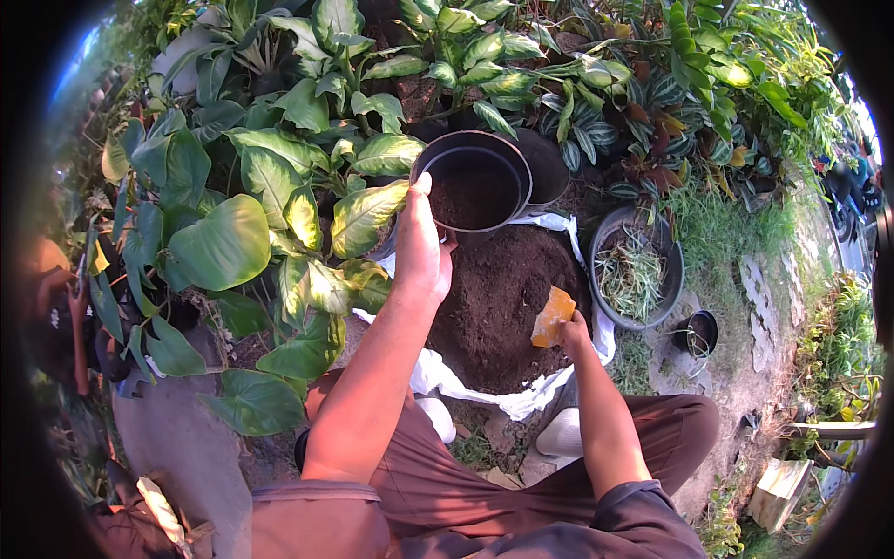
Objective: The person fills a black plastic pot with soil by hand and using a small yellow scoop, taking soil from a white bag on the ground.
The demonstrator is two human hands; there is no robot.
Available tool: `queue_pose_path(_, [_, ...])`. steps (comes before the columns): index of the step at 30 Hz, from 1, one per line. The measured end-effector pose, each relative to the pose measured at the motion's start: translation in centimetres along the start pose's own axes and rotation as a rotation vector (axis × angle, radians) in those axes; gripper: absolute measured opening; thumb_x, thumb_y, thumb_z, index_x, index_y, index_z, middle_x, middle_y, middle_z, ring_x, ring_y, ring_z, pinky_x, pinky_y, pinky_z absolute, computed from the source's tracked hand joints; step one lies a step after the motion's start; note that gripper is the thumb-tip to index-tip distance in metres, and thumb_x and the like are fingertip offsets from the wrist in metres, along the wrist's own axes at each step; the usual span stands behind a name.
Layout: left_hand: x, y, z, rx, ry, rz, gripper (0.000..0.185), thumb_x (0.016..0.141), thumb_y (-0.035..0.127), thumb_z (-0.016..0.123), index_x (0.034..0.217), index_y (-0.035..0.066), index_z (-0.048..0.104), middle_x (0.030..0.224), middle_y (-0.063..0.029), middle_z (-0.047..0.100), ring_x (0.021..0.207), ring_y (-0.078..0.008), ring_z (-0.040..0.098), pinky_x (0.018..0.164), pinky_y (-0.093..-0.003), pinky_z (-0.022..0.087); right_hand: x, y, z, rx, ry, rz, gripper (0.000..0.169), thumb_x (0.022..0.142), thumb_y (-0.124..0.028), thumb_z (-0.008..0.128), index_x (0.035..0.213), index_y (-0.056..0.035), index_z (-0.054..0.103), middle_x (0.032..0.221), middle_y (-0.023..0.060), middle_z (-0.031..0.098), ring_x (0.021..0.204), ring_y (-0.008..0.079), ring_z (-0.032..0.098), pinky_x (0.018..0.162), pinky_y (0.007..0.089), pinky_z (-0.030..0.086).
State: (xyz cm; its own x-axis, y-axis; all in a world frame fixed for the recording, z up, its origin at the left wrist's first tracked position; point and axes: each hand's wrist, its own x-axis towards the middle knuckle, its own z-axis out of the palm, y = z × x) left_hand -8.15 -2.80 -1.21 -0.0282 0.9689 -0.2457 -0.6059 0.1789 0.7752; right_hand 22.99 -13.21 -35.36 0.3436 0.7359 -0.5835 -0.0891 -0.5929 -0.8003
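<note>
My left hand (427,244) grips the near left rim of a dark plastic plant pot (482,192), its thumb over the edge. Some dark soil lies in the bottom of the pot, which is held up above the far side of a soil heap (489,314). That heap rests on a white plastic sheet or sack (454,381) with crumpled edges. In my right hand (574,335) is a yellow-orange scoop-like piece (553,316), apparently plastic, held over the right part of the soil. Pale soil or dust clings to its face.
A round black tub (674,279) holding cut grass stands to the right, with a small black pot (697,334) beside it. Another dark pot (545,168) sits behind the held one. Leafy variegated plants (370,154) crowd the far side and left. A cut wood block (779,492) lies at lower right.
</note>
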Motion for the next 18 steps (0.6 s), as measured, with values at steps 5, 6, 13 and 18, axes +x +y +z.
queue_pose_path(5, [-0.6,0.5,0.6,-0.030,-0.015,0.001,0.059,0.091,0.055,0.053,0.136,0.018,0.044,0.133,-0.0057,0.052,0.119,-0.0202,0.049,0.095,-0.0432,0.037,-0.6,2.0,-1.0,0.346,0.071,0.074,0.030,0.091,0.002,0.047,0.120,-0.0072,0.050,0.104,0.0090,0.061,0.089,0.0247,0.062,0.072,0.0393,0.053])
queue_pose_path(6, [-0.6,0.5,0.5,-0.037,-0.015,0.004,0.059,0.091,0.055,0.053,0.136,0.019,0.044,0.132,-0.0054,0.052,0.119,-0.0199,0.049,0.095,-0.0426,0.037,-0.8,1.5,-1.2,0.307,0.032,0.118,0.032,0.090,0.003,0.047,0.121,-0.0064,0.050,0.106,0.0095,0.061,0.092,0.0244,0.062,0.077,0.0402,0.052])
queue_pose_path(13, [-1.7,1.0,0.1,0.006,0.042,-0.026,0.058,0.091,0.056,0.054,0.136,0.021,0.046,0.131,-0.0021,0.052,0.117,-0.0180,0.048,0.093,-0.0400,0.035,-3.3,-1.4,-1.2,0.448,-0.005,-0.021,0.035,0.090,0.003,0.047,0.125,-0.0017,0.049,0.111,0.0112,0.062,0.097,0.0254,0.063,0.088,0.0388,0.050])
queue_pose_path(18, [-2.7,0.9,0.9,-0.014,0.084,-0.003,0.051,0.093,0.046,0.052,0.132,0.012,0.050,0.123,-0.0044,0.058,0.106,-0.0134,0.056,0.082,-0.0295,0.046,-4.8,-4.0,-0.7,0.423,-0.107,-0.024,0.036,0.091,0.003,0.048,0.126,-0.0011,0.048,0.112,0.0113,0.061,0.098,0.0256,0.062,0.088,0.0399,0.050])
